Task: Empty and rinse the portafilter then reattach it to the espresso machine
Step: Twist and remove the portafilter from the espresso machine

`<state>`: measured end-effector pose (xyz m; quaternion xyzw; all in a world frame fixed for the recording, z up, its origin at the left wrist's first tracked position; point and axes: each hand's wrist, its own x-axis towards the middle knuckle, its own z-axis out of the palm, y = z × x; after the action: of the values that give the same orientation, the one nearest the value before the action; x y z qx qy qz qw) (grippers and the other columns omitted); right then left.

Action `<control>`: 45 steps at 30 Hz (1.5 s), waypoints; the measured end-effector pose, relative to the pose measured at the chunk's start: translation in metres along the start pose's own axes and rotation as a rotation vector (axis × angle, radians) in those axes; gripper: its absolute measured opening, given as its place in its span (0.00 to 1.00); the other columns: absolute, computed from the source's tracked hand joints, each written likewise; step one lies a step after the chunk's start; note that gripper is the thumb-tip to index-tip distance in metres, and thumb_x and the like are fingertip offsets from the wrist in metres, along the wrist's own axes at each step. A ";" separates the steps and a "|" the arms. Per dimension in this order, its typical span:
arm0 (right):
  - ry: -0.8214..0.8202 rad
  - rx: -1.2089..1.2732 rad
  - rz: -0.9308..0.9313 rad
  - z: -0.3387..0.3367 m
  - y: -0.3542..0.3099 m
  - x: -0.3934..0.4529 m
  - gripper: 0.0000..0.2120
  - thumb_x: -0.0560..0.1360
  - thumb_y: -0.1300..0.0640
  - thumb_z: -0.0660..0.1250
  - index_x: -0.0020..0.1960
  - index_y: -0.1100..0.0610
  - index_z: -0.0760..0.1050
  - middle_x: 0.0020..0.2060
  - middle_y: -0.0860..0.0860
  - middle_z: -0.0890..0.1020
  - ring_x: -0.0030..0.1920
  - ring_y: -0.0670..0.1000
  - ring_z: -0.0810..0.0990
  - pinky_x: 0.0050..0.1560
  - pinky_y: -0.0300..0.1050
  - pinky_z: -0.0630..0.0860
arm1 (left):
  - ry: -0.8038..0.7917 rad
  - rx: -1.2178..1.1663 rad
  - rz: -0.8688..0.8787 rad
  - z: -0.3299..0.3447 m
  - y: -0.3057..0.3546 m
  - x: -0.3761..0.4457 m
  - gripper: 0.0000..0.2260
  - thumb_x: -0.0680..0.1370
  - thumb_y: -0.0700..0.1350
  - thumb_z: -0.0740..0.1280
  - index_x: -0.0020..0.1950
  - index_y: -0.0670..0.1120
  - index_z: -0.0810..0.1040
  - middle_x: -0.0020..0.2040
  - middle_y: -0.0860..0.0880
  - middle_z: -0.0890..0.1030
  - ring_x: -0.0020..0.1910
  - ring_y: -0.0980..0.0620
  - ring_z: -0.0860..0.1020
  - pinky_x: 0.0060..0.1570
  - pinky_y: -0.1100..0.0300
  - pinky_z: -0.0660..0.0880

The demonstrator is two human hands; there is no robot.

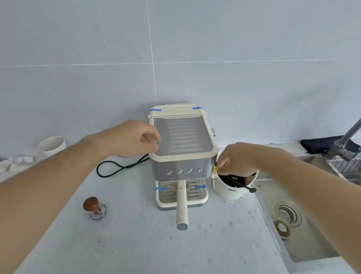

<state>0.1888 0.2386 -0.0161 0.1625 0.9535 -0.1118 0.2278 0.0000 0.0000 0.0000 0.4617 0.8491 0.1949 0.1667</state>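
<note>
- Espresso machine (182, 149) stands on the grey tabletop (137, 247) against the tiled wall.
- Portafilter (182, 207) is locked in under the machine, above the drip tray (202, 200), cream handle pointing toward the camera.
- Left hand (132, 140) rests at the machine's top left edge, fingers curled loosely, grip holds nothing.
- Right hand (237, 160) is over the white knock cup (231, 188) just right of the machine, fingers pinched; what the grip holds cannot be told.
- Dark grounds in the cup, a thin black stick (243, 185) lying across its rim.
- Tamper (93, 207) upright on the tabletop, front left.
- Sink (297, 220) at right, faucet (352, 136) above it.
- Black cord (117, 168) beside the machine; white cup (53, 146) far left.
</note>
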 end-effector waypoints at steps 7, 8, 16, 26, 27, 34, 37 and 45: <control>0.105 0.665 0.126 0.053 0.009 0.013 0.11 0.75 0.51 0.65 0.46 0.56 0.83 0.39 0.50 0.85 0.35 0.50 0.82 0.37 0.42 0.79 | 0.163 -0.031 0.143 0.029 0.007 0.008 0.07 0.75 0.52 0.70 0.51 0.61 0.80 0.52 0.65 0.80 0.54 0.68 0.75 0.55 0.72 0.65; 0.107 0.827 0.140 0.060 0.009 0.011 0.11 0.75 0.51 0.66 0.44 0.56 0.83 0.38 0.50 0.85 0.34 0.50 0.82 0.38 0.43 0.79 | 0.167 -0.030 0.167 0.031 0.009 0.009 0.07 0.75 0.51 0.70 0.52 0.60 0.80 0.53 0.63 0.80 0.55 0.66 0.75 0.56 0.69 0.67; 0.084 1.351 0.201 0.124 -0.017 0.025 0.14 0.78 0.49 0.65 0.49 0.59 0.82 0.39 0.52 0.85 0.35 0.50 0.83 0.42 0.48 0.83 | 0.120 0.022 0.267 0.056 0.019 0.031 0.14 0.77 0.52 0.68 0.63 0.51 0.78 0.65 0.52 0.77 0.64 0.55 0.73 0.62 0.62 0.68; -0.040 1.477 0.188 0.171 -0.055 0.042 0.12 0.78 0.47 0.64 0.55 0.51 0.80 0.48 0.52 0.85 0.43 0.51 0.86 0.43 0.45 0.83 | 0.193 0.158 0.301 0.075 0.015 0.051 0.27 0.73 0.66 0.64 0.68 0.55 0.73 0.74 0.54 0.70 0.74 0.59 0.62 0.72 0.54 0.54; -0.050 1.497 0.175 0.172 -0.056 0.043 0.12 0.78 0.47 0.65 0.57 0.51 0.79 0.49 0.53 0.85 0.44 0.52 0.86 0.43 0.45 0.82 | 0.207 0.154 0.297 0.076 0.013 0.051 0.28 0.71 0.67 0.63 0.68 0.57 0.73 0.74 0.55 0.70 0.74 0.60 0.62 0.72 0.55 0.54; -0.037 1.632 0.208 0.174 -0.070 0.051 0.09 0.79 0.48 0.64 0.54 0.52 0.77 0.48 0.57 0.83 0.42 0.54 0.83 0.35 0.45 0.81 | 0.208 0.153 0.279 0.078 0.010 0.054 0.31 0.68 0.69 0.66 0.68 0.58 0.72 0.75 0.56 0.69 0.74 0.58 0.63 0.72 0.54 0.53; -0.057 1.765 0.267 0.172 -0.078 0.055 0.11 0.81 0.47 0.60 0.54 0.54 0.74 0.41 0.60 0.82 0.36 0.57 0.83 0.36 0.50 0.82 | 0.224 0.148 0.279 0.077 0.012 0.054 0.31 0.68 0.68 0.66 0.68 0.58 0.73 0.74 0.56 0.69 0.74 0.58 0.64 0.72 0.55 0.54; -0.095 1.953 0.345 0.179 -0.093 0.063 0.23 0.82 0.42 0.55 0.54 0.61 0.74 0.31 0.58 0.78 0.26 0.56 0.77 0.31 0.50 0.79 | 0.214 0.124 0.250 0.079 0.011 0.054 0.31 0.67 0.69 0.65 0.68 0.60 0.73 0.75 0.57 0.69 0.74 0.59 0.63 0.73 0.55 0.53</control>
<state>0.1732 0.1175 -0.1885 0.4109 0.3962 -0.8198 0.0452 0.0166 0.0649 -0.0685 0.5496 0.8086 0.2092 0.0210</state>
